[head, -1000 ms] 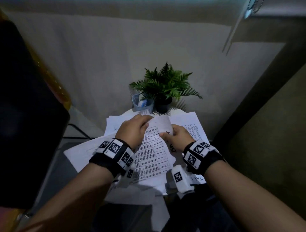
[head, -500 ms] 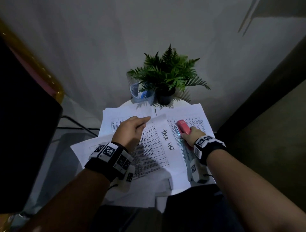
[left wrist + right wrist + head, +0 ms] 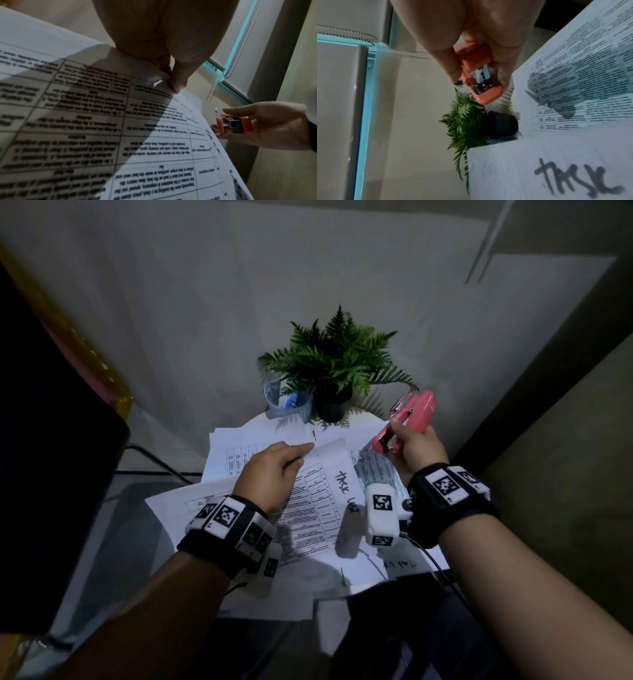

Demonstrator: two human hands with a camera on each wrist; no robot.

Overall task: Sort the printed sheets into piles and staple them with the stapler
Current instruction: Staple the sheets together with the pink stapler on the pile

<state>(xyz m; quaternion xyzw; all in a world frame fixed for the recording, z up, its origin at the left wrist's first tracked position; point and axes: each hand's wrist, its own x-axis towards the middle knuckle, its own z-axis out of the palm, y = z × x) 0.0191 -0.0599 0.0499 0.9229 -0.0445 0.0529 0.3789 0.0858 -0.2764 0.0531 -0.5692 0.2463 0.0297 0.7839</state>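
Papers everywhere on the desk (image 3: 363,414), loose printed sheets (image 3: 239,450) fanned out beneath. On top, the sheet marked "TASK LIST" (image 3: 318,501), its far corner pinched in the left hand (image 3: 274,470): thin, floppy stuff, best taken right at that corner so the layers stay squared. Right hand (image 3: 416,448) has its grip wrapped around the pink stapler (image 3: 407,422), raised above the papers: small, rigid, light, and likely easy to squeeze one-handed.

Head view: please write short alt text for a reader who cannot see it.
A right hand holds a pink stapler above printed sheets that a left hand pinches at the top edge. A potted fern stands behind.
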